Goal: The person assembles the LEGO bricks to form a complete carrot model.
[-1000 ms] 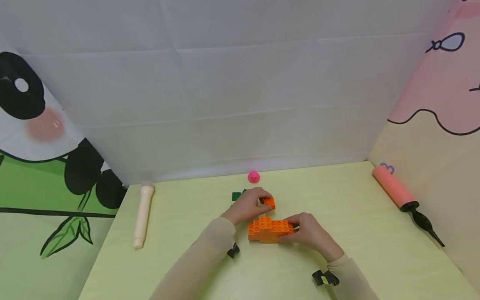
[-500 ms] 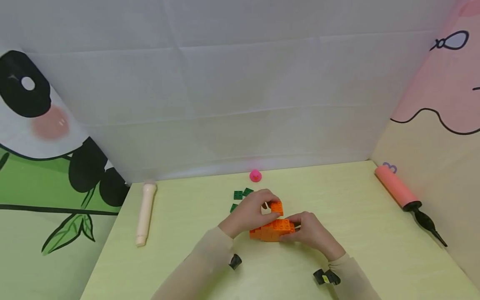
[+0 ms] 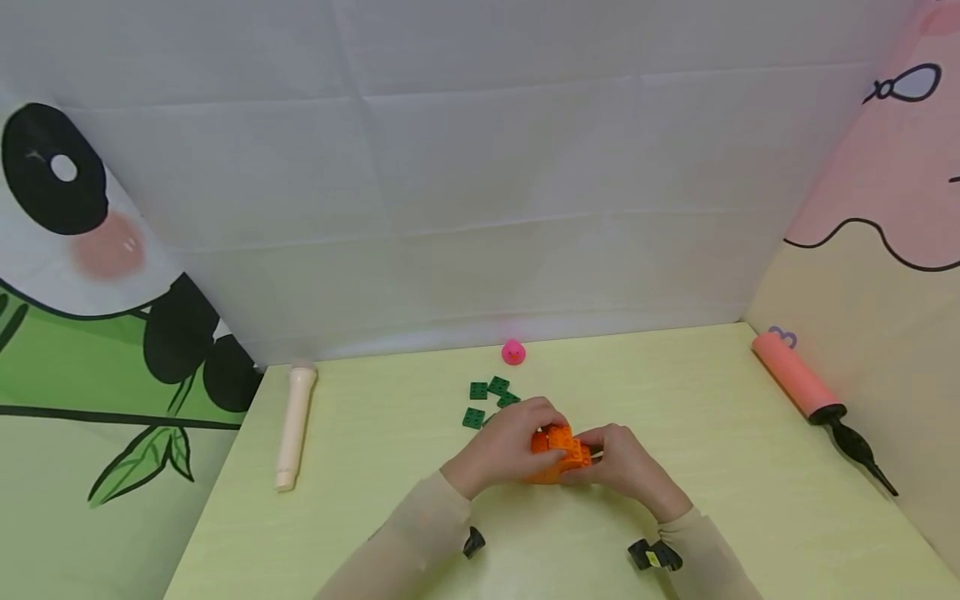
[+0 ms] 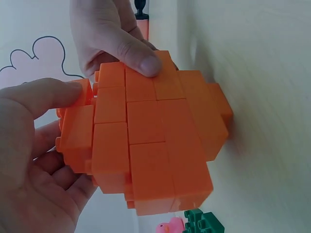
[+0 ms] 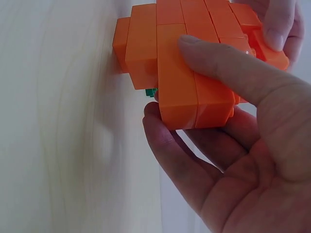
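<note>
A stepped block of joined orange toy bricks [image 4: 150,126] stands low over the table in front of me. My right hand [image 3: 618,467] grips its right end, the thumb flat on the near face and the fingers behind, as the right wrist view shows. At the top of the block my left hand [image 3: 510,446] pinches a smaller orange brick [image 4: 85,92] between thumb and fingers. That brick sits right at the studs of the top row. From the head view, the left hand covers the block's left part.
Several green bricks [image 3: 478,390] lie just beyond the left hand, with a small pink duck [image 3: 513,352] behind them near the wall. At left lies a pale rod [image 3: 296,429]; at right, a salmon cylinder [image 3: 795,375] with a black tapered end.
My left hand has carried the small orange brick from behind the block toward me and down onto its top. More green bricks show now. The right hand keeps its grip.
</note>
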Tool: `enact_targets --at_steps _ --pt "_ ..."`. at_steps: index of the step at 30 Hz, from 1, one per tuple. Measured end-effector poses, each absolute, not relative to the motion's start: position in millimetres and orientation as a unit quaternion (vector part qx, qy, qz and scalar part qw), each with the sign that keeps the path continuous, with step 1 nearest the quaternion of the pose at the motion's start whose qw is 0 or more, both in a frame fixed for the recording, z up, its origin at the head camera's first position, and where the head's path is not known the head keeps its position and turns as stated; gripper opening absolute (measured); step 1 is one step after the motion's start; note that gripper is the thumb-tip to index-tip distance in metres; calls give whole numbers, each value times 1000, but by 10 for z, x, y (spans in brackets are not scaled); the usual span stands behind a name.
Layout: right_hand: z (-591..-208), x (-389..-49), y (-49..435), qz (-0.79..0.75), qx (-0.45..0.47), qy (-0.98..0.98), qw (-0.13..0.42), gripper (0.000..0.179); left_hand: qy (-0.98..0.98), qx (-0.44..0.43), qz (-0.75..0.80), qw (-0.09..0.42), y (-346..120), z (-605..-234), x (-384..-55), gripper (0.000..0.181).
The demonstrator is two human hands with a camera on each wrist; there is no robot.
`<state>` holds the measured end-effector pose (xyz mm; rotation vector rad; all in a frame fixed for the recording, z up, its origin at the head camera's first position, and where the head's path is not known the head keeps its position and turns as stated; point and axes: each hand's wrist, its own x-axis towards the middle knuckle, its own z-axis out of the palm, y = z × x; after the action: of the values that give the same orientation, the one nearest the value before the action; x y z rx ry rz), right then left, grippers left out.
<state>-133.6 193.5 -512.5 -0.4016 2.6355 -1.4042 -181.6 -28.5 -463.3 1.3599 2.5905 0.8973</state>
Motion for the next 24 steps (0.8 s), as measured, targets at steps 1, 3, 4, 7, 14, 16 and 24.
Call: enact_targets --at_steps 1,3,4,7,14,16,24 --pt "-5128 -1337 1934 -465 -133 873 64 30 848 443 288 41 -290 -4645 -1814 22" --pt "-5132 -1337 1933 -464 -133 874 63 30 850 441 284 42 -299 -4663 -1808 22" --pt "-5132 -1337 1932 -464 -133 874 62 30 851 441 282 41 -304 -4669 -1805 22" --pt "-5136 -1338 1930 -462 -133 875 62 30 851 441 280 39 -318 -4682 -1797 22" --pt "-5137 -1340 1923 -456 -131 878 59 30 852 451 265 23 -326 -4692 -1776 22" --pt "-5137 -1341 1922 -458 -129 878 62 30 853 451 260 19 -324 -4696 -1768 23" --pt "-5128 -1328 1912 -464 -118 875 67 29 858 451 244 4 -307 -4714 -1752 23"
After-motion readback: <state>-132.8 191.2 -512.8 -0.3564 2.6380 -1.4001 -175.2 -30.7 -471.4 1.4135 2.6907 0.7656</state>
